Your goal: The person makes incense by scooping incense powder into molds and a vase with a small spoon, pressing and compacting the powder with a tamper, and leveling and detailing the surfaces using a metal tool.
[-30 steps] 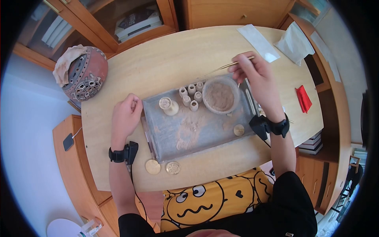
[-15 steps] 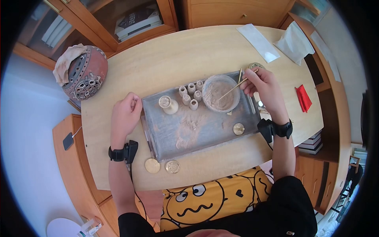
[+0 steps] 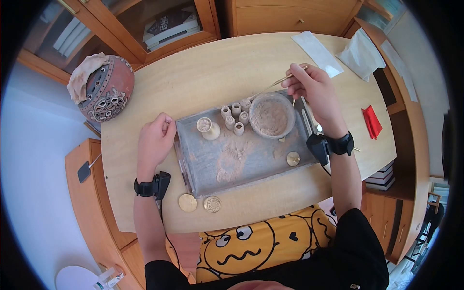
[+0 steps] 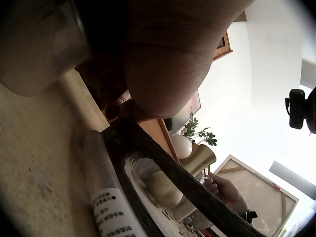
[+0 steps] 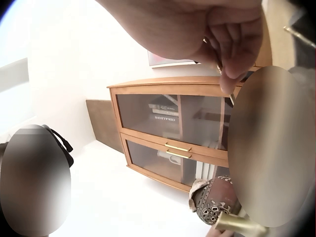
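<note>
My right hand (image 3: 316, 96) pinches a thin brass spoon (image 3: 277, 83) over the tray's back edge; its tip overlaps the rear of several small clay-coloured vials (image 3: 239, 128). Beside them stands a white bowl (image 3: 291, 126) of brownish powder (image 3: 270, 116). A brass vase (image 3: 211, 131), powder at its mouth, stands left of the vials. All sit on a grey tray (image 3: 208, 169) with powder scattered over it. My left hand (image 3: 155, 140) rests with loosely curled fingers at the tray's back-left corner. In the left wrist view its fingers are right at the dark tray corner (image 4: 123, 131).
Two brass discs (image 3: 187, 203) lie in front of the tray, and a brass lid (image 3: 293, 158) lies in its front-right corner. A round patterned pot (image 3: 113, 92) stands at the table's far left. White paper (image 3: 316, 53) and a red cloth (image 3: 371, 122) lie to the right.
My right hand first brought the spoon from over the back edge down into the bowl's powder, then lifted it back to the rear vials. The left hand has stayed at the tray corner.
</note>
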Action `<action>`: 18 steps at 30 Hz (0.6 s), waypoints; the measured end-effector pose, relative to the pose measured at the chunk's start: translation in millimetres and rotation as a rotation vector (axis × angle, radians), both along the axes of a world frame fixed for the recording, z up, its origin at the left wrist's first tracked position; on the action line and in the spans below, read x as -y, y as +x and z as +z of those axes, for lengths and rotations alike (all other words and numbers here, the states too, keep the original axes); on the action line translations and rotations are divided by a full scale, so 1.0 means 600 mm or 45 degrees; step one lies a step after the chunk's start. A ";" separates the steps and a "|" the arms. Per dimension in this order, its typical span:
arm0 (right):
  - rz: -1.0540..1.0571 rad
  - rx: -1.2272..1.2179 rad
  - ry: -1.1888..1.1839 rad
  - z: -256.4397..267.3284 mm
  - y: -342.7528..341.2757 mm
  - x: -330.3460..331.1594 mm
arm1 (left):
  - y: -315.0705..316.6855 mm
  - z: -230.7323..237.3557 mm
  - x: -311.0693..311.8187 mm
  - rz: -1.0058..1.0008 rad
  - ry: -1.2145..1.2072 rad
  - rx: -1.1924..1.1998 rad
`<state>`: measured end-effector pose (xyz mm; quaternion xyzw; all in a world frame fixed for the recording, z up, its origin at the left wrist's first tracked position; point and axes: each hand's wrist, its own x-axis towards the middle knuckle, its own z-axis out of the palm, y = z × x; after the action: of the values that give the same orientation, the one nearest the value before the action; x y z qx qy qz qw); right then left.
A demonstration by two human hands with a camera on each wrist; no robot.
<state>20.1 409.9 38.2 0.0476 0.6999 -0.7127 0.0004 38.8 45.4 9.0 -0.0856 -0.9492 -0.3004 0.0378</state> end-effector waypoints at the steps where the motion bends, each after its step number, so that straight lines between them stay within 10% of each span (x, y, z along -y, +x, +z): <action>1: 0.017 -0.015 0.019 0.000 -0.002 0.005 | -0.001 0.000 0.000 -0.015 0.001 -0.028; 18: 0.078 -0.281 0.303 0.027 0.026 0.039 | 0.000 0.000 -0.002 0.002 0.005 -0.003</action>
<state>35.7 386.5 54.7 -0.0527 0.7763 -0.6252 -0.0606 38.5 46.7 9.1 -0.0852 -0.9486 -0.3022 0.0394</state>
